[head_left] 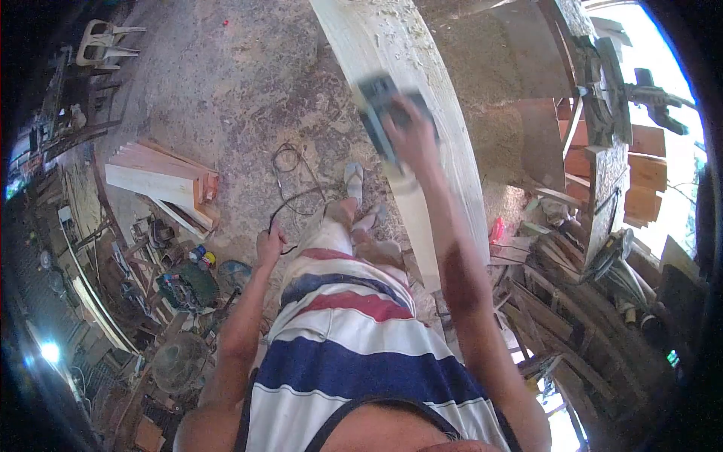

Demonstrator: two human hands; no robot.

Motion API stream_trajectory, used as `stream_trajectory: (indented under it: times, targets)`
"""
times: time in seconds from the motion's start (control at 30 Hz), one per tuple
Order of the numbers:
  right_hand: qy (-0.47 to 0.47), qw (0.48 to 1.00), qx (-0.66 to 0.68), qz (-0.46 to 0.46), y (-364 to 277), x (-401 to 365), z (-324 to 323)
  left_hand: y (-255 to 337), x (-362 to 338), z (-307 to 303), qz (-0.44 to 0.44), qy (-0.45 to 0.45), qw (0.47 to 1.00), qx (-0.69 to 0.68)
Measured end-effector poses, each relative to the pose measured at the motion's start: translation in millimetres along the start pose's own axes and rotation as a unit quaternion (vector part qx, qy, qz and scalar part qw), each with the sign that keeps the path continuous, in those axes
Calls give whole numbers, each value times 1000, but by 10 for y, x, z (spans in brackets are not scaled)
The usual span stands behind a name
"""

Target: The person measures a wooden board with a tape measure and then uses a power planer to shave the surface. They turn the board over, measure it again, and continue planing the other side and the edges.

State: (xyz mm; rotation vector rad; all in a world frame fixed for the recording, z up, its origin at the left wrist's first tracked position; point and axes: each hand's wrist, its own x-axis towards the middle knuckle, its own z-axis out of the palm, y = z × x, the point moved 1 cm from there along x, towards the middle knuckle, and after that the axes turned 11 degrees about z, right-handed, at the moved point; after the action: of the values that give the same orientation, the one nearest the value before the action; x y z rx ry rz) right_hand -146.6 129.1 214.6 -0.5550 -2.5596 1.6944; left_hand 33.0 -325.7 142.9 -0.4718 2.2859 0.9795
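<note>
My right hand (414,139) is closed over the top of a dark power tool, apparently an electric planer (374,89). The tool is blurred, so its details are hard to make out. It rests on a long pale wooden board (459,162) that runs from the top of the view down past my right side. Curled shavings (407,34) lie on the board's far part. Low at my left side, my left hand (271,245) is closed around a black power cord (305,197). Part of the cord loops on the floor near my feet.
Stacked pale planks (154,181) lie on the floor at left. A plastic chair (105,45) stands at the far left. Behind it nearer me are a fan (179,361) and assorted tools. Wood scraps (557,320) and a bench-like frame (602,203) crowd the right.
</note>
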Motion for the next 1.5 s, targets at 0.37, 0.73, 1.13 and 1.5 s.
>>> stream_trajectory:
  times: [0.37, 0.73, 1.13, 1.5]
  targets:
    - [17, 980, -61, 190, 840, -3134, -1129, 478, -194, 269, 196, -23, 965, 175]
    - [22, 996, -23, 87, -10, -349, -335, 207, 263, 302, 66, 55, 996, -26]
    - [39, 997, -66, -6, -891, 2516, 648, 628, 626, -6, -14, 54, 992, -116]
    - [-120, 990, 68, -15, -185, 3757, 912, 497, 1222, -653, 55, 3, 998, -17]
